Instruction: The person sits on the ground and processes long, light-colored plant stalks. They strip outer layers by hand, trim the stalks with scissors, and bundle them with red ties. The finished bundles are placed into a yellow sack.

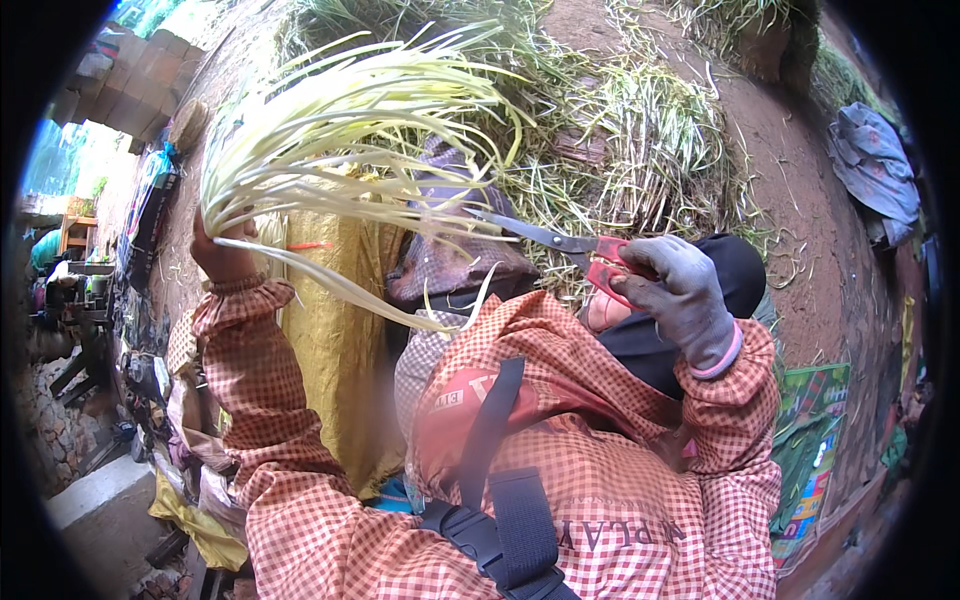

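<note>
My bare left hand point(225, 247) grips a large bunch of long, pale yellow chive-like leaves point(337, 142) near one end. The leaves fan up and to the right, while a few strands hang down toward my lap. A grey work glove with a pink cuff covers my right hand point(675, 289), which holds red-handled scissors point(611, 270). Their blades point left, at the loose ends of the lower strands; whether they touch is unclear. Some cut pieces point(457, 319) lie on the red checked cloth over my lap.
Heaps of similar leaves point(660, 142) cover the earth floor ahead. A yellow woven sack point(330, 300) stands between my left arm and lap. At right are a blue-grey cloth point(874, 169) and a colourful printed mat point(814, 450). A concrete ledge point(105, 495) is lower left.
</note>
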A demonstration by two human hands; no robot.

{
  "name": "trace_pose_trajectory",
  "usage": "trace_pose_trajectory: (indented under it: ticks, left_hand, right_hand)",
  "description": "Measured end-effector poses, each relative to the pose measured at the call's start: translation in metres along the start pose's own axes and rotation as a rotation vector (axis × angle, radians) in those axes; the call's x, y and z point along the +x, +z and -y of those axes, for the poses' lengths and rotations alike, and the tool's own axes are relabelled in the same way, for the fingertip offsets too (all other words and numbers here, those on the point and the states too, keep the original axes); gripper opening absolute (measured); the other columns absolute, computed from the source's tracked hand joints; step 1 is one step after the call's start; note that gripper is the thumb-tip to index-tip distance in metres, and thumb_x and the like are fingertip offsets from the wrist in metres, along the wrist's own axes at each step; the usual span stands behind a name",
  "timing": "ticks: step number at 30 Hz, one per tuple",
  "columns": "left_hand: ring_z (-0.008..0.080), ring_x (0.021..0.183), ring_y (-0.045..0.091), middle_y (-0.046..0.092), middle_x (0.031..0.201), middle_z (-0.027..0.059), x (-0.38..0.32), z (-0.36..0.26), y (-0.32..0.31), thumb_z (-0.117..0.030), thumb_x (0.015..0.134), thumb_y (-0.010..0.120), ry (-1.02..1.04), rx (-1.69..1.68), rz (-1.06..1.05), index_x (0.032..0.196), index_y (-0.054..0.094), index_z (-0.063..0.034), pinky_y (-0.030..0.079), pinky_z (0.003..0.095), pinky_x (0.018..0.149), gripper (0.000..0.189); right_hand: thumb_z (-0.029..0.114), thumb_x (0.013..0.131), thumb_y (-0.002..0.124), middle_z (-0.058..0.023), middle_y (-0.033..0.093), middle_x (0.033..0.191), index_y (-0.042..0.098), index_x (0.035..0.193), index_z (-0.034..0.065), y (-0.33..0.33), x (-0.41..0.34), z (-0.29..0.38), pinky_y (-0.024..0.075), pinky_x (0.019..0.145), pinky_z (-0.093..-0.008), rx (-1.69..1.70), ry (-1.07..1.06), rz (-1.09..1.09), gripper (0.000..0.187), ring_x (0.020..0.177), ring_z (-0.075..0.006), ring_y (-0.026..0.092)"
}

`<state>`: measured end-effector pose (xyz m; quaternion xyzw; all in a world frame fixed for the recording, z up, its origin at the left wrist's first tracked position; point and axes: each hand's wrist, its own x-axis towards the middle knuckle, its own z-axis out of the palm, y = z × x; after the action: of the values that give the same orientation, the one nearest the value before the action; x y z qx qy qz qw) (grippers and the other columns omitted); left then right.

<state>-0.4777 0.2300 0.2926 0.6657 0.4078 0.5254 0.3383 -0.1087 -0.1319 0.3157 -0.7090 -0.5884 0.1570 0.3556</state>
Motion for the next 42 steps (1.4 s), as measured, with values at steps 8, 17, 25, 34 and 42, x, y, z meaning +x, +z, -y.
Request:
trace_pose_trajectory:
  ticks: [8, 17, 25, 34, 42]
  left_hand:
    - [0.009, 0.066, 0.062, 0.07, 0.083, 0.0063, 0.016, -0.003, 0.013, -0.01, 0.082, 0.071, 0.051, 0.058, 0.023, 0.105, 0.067, -0.0028, 0.049, 0.0215, 0.056, 0.025]
    - [0.0031, 0.056, 0.053, 0.068, 0.076, 0.0, 0.023, -0.029, 0.043, -0.009, 0.081, 0.071, 0.16, 0.074, 0.002, 0.107, 0.068, -0.0073, 0.04, 0.0199, 0.047, 0.026]
    - [0.0039, 0.057, 0.054, 0.067, 0.074, -0.0005, 0.037, -0.031, 0.061, -0.009, 0.083, 0.065, 0.139, 0.034, 0.1, 0.107, 0.069, -0.0088, 0.042, 0.021, 0.049, 0.024]
    - [0.0184, 0.075, 0.068, 0.071, 0.087, 0.0081, 0.062, 0.022, 0.079, -0.015, 0.082, 0.065, 0.407, 0.2, 0.204, 0.113, 0.061, -0.003, 0.053, 0.0317, 0.064, 0.033]
    - [0.0078, 0.04, 0.042, 0.06, 0.064, 0.0022, 0.047, 0.011, 0.126, -0.013, 0.086, 0.058, 0.006, -0.065, 0.275, 0.122, 0.058, -0.0075, 0.035, 0.0238, 0.037, 0.036]
  right_hand:
    - [0.017, 0.064, 0.079, -0.0099, 0.063, 0.088, 0.063, 0.101, 0.0044, -0.032, -0.035, 0.002, 0.0503, 0.075, -0.0347, -0.19, 0.17, 0.137, 0.043, 0.083, -0.0255, 0.061]
    - [0.021, 0.061, 0.078, -0.0069, 0.062, 0.093, 0.059, 0.105, 0.0098, -0.002, -0.018, 0.003, 0.0472, 0.081, -0.0394, -0.413, -0.173, -0.029, 0.049, 0.089, -0.0289, 0.058]
    - [0.02, 0.072, 0.073, -0.0064, 0.059, 0.079, 0.062, 0.095, 0.0096, 0.003, -0.033, -0.012, 0.045, 0.066, -0.0374, -0.259, -0.044, 0.048, 0.028, 0.076, -0.0255, 0.057]
    - [0.025, 0.066, 0.081, -0.0121, 0.064, 0.09, 0.065, 0.106, 0.0099, 0.013, -0.06, -0.004, 0.0481, 0.077, -0.038, -0.003, 0.095, -0.042, 0.045, 0.085, -0.0294, 0.061]
    - [0.009, 0.084, 0.069, -0.005, 0.067, 0.091, 0.062, 0.107, 0.0002, 0.047, -0.078, -0.002, 0.0504, 0.074, -0.0237, 0.891, 0.485, -0.275, 0.025, 0.08, -0.0112, 0.062]
